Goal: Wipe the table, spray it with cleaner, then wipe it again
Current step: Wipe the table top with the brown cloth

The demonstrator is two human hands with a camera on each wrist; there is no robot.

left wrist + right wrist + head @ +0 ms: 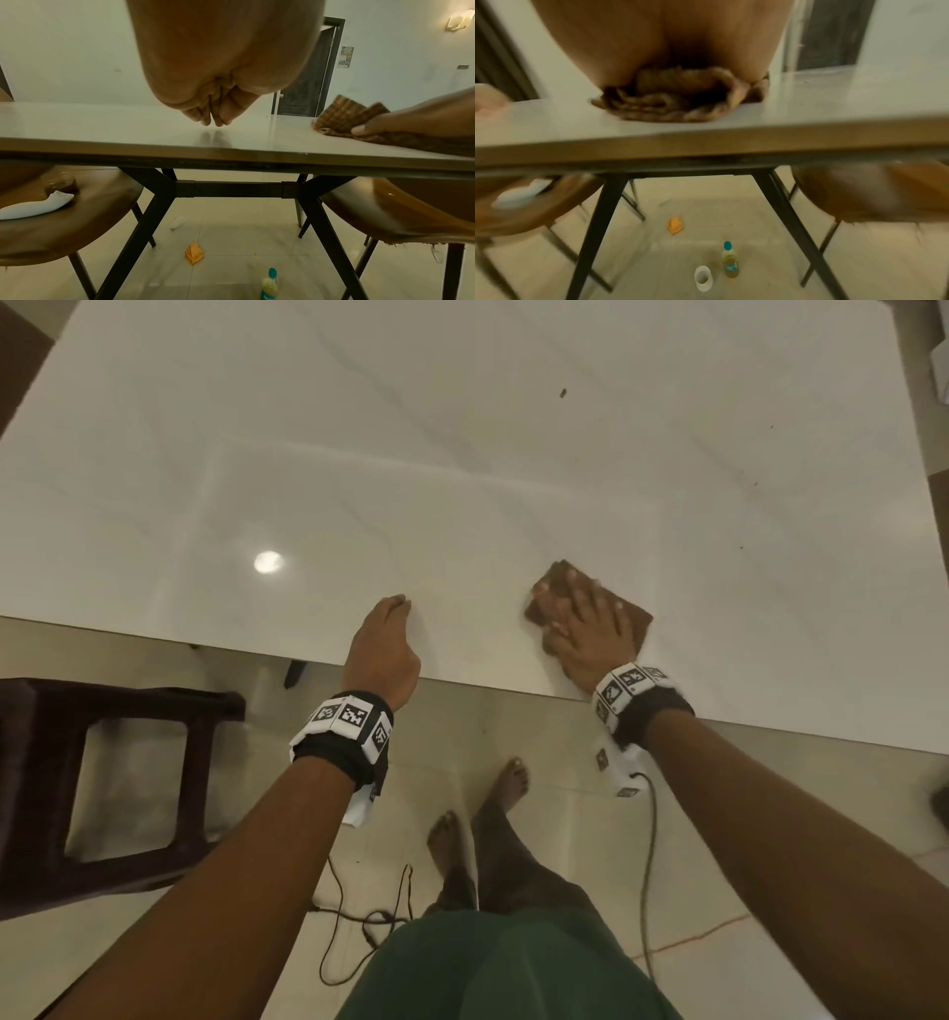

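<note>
The glossy white table (462, 454) fills the head view. A folded brown cloth (637, 614) lies on it near the front edge, and my right hand (585, 618) presses flat on it with fingers spread. In the left wrist view the cloth (344, 113) is at the right, pinned to the table top (102, 125) by the right thumb. The right wrist view is blurred and shows the cloth (670, 107) bunched under my palm. My left hand (390, 629) holds nothing. Its fingers (216, 119) point down, their tips on the table left of the cloth.
A small dark speck (563, 393) sits far on the table. Under the table stand a teal-capped bottle (729, 261) and a white cup (702, 278), with an orange rag (194, 253) on the floor. Brown chairs (64, 219) flank the legs; a dark stool (102, 788) stands left.
</note>
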